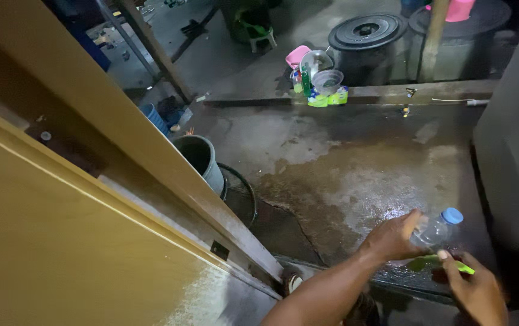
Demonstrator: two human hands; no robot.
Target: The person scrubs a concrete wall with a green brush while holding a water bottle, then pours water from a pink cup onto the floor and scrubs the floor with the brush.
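Head view: looking down over a wet concrete floor at night, with both of the person's hands at the lower right of the frame.
Left hand: the left hand, reaching in from the bottom centre, is closed around a small clear plastic bottle with a blue cap; the fingers wrap the bottle's body and the cap end points to the upper right.
Right hand: the right hand, at the lower right corner, grips a thin green object between thumb and fingers; what it is cannot be told.
Bottle and green object: the green object lies just below the bottle, close to it; whether they touch cannot be told.
Floor: dark and wet in patches, with a paler dry area in the middle of the frame.
Left of the frame: a wide yellow-brown wooden panel and a slanting wooden beam run from upper left to lower centre.
Centre left: a grey bucket stands beside the beam, with a dark hoop leaning just to its right.
Top centre: a clear bowl, a pink container and green packets sit together on a raised ledge.
Top right: a large black bin with a ribbed lid stands behind the ledge, well apart from the hands.
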